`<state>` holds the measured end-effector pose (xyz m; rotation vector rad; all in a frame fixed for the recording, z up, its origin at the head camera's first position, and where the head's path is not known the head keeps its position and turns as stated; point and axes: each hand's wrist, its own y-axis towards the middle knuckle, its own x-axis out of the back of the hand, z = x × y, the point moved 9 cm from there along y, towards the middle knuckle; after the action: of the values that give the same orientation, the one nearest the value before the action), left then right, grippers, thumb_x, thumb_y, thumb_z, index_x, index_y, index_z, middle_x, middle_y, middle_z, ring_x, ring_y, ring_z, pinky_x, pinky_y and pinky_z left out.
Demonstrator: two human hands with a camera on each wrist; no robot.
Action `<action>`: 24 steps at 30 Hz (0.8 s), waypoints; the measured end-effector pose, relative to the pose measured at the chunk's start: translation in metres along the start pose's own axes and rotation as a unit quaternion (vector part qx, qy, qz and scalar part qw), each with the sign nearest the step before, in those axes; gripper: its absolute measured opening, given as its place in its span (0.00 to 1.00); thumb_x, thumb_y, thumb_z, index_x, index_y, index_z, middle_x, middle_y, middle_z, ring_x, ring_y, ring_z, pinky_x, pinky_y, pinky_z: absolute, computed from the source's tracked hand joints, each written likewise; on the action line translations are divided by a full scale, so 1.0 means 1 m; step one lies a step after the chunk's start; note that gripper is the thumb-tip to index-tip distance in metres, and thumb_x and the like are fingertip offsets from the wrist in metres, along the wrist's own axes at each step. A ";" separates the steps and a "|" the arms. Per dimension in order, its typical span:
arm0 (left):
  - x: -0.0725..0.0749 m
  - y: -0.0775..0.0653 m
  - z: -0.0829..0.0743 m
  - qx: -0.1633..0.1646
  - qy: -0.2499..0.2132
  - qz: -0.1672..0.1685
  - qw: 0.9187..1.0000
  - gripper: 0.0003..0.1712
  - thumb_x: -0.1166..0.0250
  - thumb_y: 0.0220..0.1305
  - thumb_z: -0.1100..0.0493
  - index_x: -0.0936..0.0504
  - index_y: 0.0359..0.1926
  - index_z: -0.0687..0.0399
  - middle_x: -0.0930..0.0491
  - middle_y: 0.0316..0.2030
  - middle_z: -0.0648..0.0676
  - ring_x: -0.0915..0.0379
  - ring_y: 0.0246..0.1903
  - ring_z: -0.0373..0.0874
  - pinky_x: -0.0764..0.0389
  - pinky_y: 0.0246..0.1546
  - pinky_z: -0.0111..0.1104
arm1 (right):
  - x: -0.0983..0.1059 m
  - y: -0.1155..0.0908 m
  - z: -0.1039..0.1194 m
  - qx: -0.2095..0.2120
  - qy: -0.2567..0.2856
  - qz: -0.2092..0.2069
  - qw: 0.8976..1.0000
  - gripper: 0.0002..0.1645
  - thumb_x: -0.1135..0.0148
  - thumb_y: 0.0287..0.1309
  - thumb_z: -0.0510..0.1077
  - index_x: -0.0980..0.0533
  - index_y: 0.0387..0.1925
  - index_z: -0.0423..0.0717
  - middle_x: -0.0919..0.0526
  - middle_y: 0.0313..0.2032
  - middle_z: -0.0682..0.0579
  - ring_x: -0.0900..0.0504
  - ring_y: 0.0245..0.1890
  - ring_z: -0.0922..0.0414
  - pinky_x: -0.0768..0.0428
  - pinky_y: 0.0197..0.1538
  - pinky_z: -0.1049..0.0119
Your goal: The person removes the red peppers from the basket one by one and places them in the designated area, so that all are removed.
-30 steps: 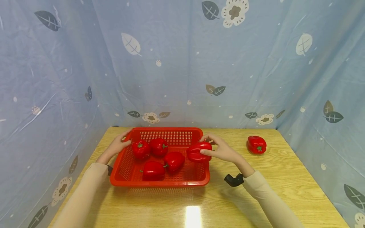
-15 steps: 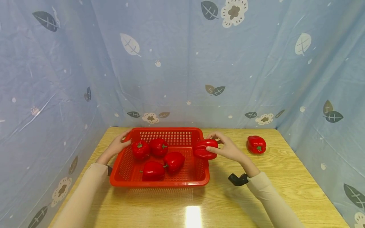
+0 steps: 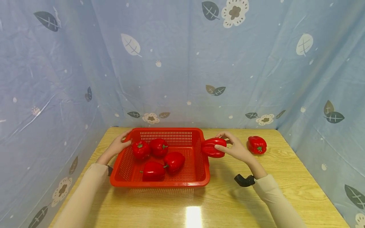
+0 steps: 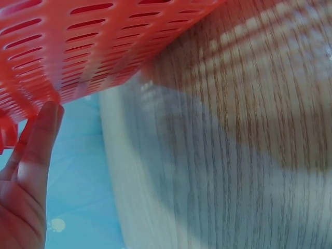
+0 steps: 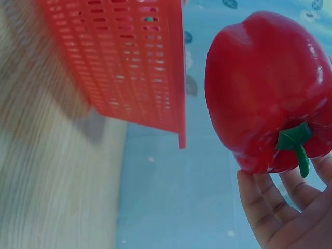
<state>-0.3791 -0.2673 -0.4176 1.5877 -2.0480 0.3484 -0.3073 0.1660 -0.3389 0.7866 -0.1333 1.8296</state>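
Note:
A red plastic basket (image 3: 159, 183) with slotted walls stands on the wooden table. Several red bell peppers lie in it, among them one pepper (image 3: 174, 161) near its middle. My left hand (image 3: 117, 145) holds the basket's left end at the rim; in the left wrist view its fingers (image 4: 40, 142) reach along the outer wall. Just outside the basket's right end, my right hand (image 3: 235, 148) grips another red bell pepper (image 3: 213, 147) above the table. The right wrist view shows this pepper (image 5: 270, 88) with its green stem, apart from the basket wall (image 5: 129, 67).
One more red bell pepper (image 3: 257, 145) sits on the table (image 3: 285, 177) at the back right, beyond my right hand. Blue patterned curtains (image 3: 182, 79) enclose the table at the back and both sides.
My right hand has carried its bell pepper rightward, from over the basket's right end to outside its rim. The left hand and the basket have stayed in place.

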 end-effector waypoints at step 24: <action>0.001 0.006 0.023 0.000 0.016 -0.013 1.000 0.36 0.47 0.64 0.66 0.50 0.71 0.63 0.46 0.65 0.73 0.35 0.54 0.71 0.23 0.43 0.41 | 0.022 -0.015 -0.031 -0.051 0.005 -0.044 0.998 0.22 0.39 0.57 0.42 0.32 0.51 0.36 0.25 0.47 0.38 0.24 0.43 0.43 0.21 0.38 0.65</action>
<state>-0.3903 -0.2778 -0.4359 1.5968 -2.0025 0.3628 -0.3125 0.2035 -0.3546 0.7010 -0.1809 1.7303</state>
